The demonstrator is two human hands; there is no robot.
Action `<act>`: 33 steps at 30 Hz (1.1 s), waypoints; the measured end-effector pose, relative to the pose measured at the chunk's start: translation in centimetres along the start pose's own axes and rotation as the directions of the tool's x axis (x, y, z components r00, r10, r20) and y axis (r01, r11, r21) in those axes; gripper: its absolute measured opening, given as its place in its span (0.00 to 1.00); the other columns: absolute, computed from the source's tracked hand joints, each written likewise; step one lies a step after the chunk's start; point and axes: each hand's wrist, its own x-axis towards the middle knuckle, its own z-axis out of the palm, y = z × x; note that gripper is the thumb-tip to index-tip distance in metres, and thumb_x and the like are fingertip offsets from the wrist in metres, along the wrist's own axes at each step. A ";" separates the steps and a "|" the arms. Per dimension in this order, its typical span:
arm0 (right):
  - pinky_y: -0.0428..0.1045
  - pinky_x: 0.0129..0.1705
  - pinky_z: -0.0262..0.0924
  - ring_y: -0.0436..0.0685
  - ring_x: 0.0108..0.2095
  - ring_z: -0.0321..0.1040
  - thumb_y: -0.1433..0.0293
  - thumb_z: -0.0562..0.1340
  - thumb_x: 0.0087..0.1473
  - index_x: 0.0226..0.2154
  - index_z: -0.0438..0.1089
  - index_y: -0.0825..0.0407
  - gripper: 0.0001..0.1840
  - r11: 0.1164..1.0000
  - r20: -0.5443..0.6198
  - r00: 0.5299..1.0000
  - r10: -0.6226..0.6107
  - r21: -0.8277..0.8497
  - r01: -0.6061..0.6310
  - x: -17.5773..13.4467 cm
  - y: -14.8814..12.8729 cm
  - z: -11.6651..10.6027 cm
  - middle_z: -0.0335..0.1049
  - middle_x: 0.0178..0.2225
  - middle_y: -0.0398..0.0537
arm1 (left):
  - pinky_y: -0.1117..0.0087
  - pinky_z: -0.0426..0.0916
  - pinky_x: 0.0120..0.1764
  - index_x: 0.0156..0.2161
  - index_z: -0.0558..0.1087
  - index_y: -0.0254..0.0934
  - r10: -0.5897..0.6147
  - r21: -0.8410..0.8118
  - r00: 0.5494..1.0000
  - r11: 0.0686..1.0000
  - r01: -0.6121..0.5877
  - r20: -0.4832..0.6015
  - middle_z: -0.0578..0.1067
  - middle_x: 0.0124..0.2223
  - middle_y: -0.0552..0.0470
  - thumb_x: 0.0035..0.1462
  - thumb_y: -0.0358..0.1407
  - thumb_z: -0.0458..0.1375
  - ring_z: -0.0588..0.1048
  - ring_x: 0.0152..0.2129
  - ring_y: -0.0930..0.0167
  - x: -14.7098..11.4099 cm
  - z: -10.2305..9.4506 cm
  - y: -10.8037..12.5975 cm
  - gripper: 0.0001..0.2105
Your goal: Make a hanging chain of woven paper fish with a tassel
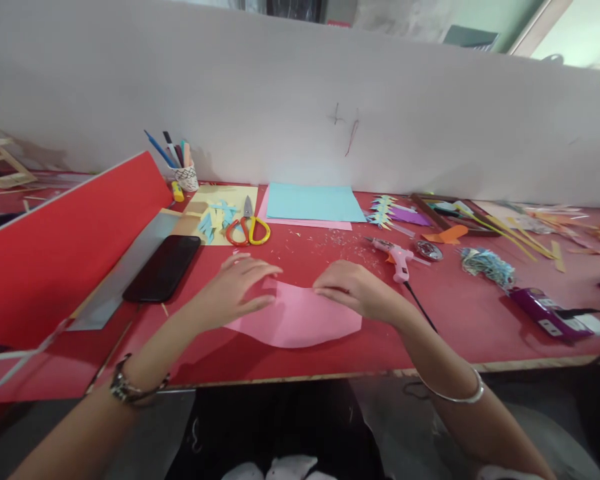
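Observation:
A sheet of pink paper (295,320) with a curved lower edge lies on the red table in front of me. My right hand (350,290) pinches its far edge between bent fingers and thumb. At the sheet's left end is my left hand (243,290), its thumb and fingers apart in a C shape with nothing visible between them. Scissors (249,223) with one red and one yellow handle rest beyond my left hand. A pink glue gun (396,257) lies to the right of my right hand, its black cord running toward the table's front.
Blue paper (313,202) lies at the back over pink sheets. A black phone (163,269) and a red upright board (75,247) are at left, near a pen cup (185,177). On the right are a bundle of shredded paper (489,265) and a purple power strip (550,313).

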 end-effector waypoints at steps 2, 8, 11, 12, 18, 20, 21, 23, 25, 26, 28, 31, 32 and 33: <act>0.45 0.32 0.51 0.49 0.26 0.60 0.71 0.50 0.55 0.25 0.66 0.54 0.13 0.998 -0.035 0.999 0.014 -0.062 -0.016 0.6 -0.4 0.3 0.68 0.23 0.46 | 0.62 0.56 0.47 0.34 0.69 0.36 -0.017 -0.058 1.000 0.998 0.016 -0.017 0.75 0.31 0.53 0.58 0.43 0.46 0.71 0.30 0.71 0.9 0.5 0.6 0.14; 0.44 0.24 0.44 0.46 0.19 0.47 0.76 0.50 0.43 0.17 0.61 0.54 0.09 0.954 -0.262 0.965 0.011 -0.287 -0.089 2.1 -1.8 2.3 0.59 0.15 0.41 | 0.72 0.56 0.28 0.19 0.59 0.36 -0.010 -0.114 1.000 0.993 0.007 -0.027 0.60 0.15 0.60 0.57 0.39 0.45 0.58 0.14 0.76 2.6 0.6 2.3 0.17; 0.43 0.21 0.38 0.45 0.17 0.41 0.76 0.49 0.40 0.14 0.58 0.53 0.09 0.950 -0.341 0.940 0.025 -0.285 -0.129 2.3 -1.9 2.9 0.54 0.13 0.38 | 0.73 0.54 0.25 0.18 0.53 0.37 -0.007 -0.140 1.000 0.990 0.004 -0.019 0.54 0.15 0.60 0.57 0.38 0.43 0.55 0.14 0.76 2.8 0.4 2.8 0.17; 0.43 0.20 0.37 0.45 0.17 0.40 0.76 0.49 0.39 0.14 0.58 0.53 0.09 0.951 -0.349 0.937 0.034 -0.278 -0.138 2.2 -1.9 3.0 0.53 0.12 0.38 | 0.73 0.54 0.25 0.18 0.53 0.37 0.003 -0.148 1.000 0.989 -0.005 -0.013 0.54 0.15 0.60 0.57 0.39 0.42 0.55 0.14 0.76 2.8 0.3 2.9 0.17; 0.42 0.21 0.40 0.45 0.17 0.45 0.76 0.49 0.40 0.15 0.59 0.54 0.09 0.933 -0.398 0.917 0.016 -0.325 -0.157 0.5 -0.3 2.2 0.55 0.13 0.38 | 0.75 0.54 0.23 0.20 0.60 0.36 -0.045 -0.221 0.999 0.975 0.038 -0.028 0.59 0.16 0.60 0.56 0.41 0.44 0.59 0.15 0.77 2.2 -0.6 1.7 0.16; 0.42 0.22 0.43 0.45 0.18 0.48 0.76 0.49 0.41 0.16 0.60 0.53 0.09 0.924 -0.396 0.917 0.038 -0.336 -0.184 -0.4 0.5 1.9 0.57 0.14 0.39 | 0.75 0.54 0.23 0.21 0.61 0.36 -0.064 -0.220 0.998 0.974 0.056 -0.027 0.61 0.17 0.59 0.56 0.42 0.44 0.60 0.15 0.77 1.9 -1.0 0.9 0.17; 0.42 0.22 0.43 0.45 0.18 0.49 0.76 0.49 0.42 0.16 0.60 0.53 0.09 0.917 -0.392 0.918 0.061 -0.341 -0.206 -0.8 0.9 1.8 0.58 0.14 0.39 | 0.75 0.54 0.23 0.20 0.62 0.36 -0.065 -0.213 0.997 0.975 0.057 -0.031 0.61 0.16 0.59 0.56 0.42 0.44 0.60 0.15 0.77 1.7 -1.2 0.6 0.17; 0.43 0.22 0.43 0.45 0.18 0.50 0.76 0.50 0.42 0.16 0.59 0.53 0.09 0.894 -0.388 0.914 0.118 -0.360 -0.268 -1.9 1.9 1.4 0.58 0.14 0.39 | 0.75 0.55 0.23 0.20 0.62 0.36 -0.069 -0.188 0.997 0.980 0.060 -0.038 0.61 0.16 0.59 0.55 0.41 0.44 0.60 0.15 0.76 1.2 -1.6 -0.1 0.16; 0.43 0.22 0.42 0.46 0.17 0.50 0.76 0.50 0.41 0.14 0.57 0.52 0.10 0.864 -0.410 0.896 0.168 -0.377 -0.334 -3.0 2.9 1.0 0.57 0.13 0.39 | 0.75 0.54 0.22 0.20 0.61 0.37 -0.074 -0.162 0.997 0.984 0.068 -0.035 0.61 0.16 0.59 0.55 0.40 0.44 0.60 0.15 0.76 0.7 -2.2 -0.8 0.16; 0.44 0.21 0.42 0.46 0.16 0.50 0.76 0.50 0.41 0.13 0.56 0.52 0.10 0.853 -0.430 0.884 0.184 -0.378 -0.361 -3.5 3.3 0.7 0.56 0.12 0.40 | 0.75 0.54 0.22 0.20 0.61 0.37 -0.078 -0.148 0.997 0.986 0.073 -0.027 0.62 0.16 0.58 0.55 0.40 0.44 0.61 0.15 0.76 0.5 -2.4 -1.0 0.16; 0.44 0.21 0.43 0.47 0.16 0.52 0.76 0.50 0.42 0.13 0.56 0.52 0.11 0.839 -0.471 0.858 0.205 -0.367 -0.402 -4.1 3.9 0.3 0.56 0.12 0.40 | 0.75 0.55 0.22 0.20 0.62 0.37 -0.079 -0.101 0.997 0.992 0.078 -0.001 0.64 0.17 0.57 0.56 0.40 0.44 0.62 0.16 0.75 0.1 -2.7 -1.4 0.16; 0.45 0.26 0.52 0.50 0.22 0.61 0.75 0.49 0.46 0.20 0.63 0.52 0.10 0.856 -0.518 0.834 0.190 -0.328 -0.399 -3.6 3.5 0.2 0.66 0.19 0.44 | 0.73 0.56 0.26 0.21 0.64 0.37 -0.035 -0.006 0.999 0.999 0.036 0.038 0.67 0.18 0.56 0.57 0.42 0.42 0.63 0.17 0.74 0.4 -2.7 -1.2 0.18; 0.45 0.30 0.54 0.51 0.26 0.64 0.74 0.49 0.49 0.24 0.65 0.52 0.10 0.881 -0.512 0.843 0.167 -0.305 -0.360 -3.1 3.1 0.3 0.69 0.24 0.47 | 0.72 0.57 0.28 0.22 0.65 0.37 -0.009 0.014 0.998 1.000 0.008 0.054 0.68 0.19 0.56 0.58 0.42 0.42 0.63 0.17 0.74 0.6 -2.7 -0.9 0.19; 0.47 0.33 0.55 0.53 0.30 0.65 0.73 0.50 0.50 0.28 0.66 0.53 0.10 0.908 -0.476 0.868 0.141 -0.288 -0.305 -2.5 2.5 0.4 0.70 0.28 0.49 | 0.72 0.57 0.29 0.22 0.65 0.37 0.015 0.023 0.998 1.000 -0.016 0.068 0.69 0.19 0.56 0.58 0.42 0.41 0.64 0.18 0.74 0.9 -2.6 -0.6 0.19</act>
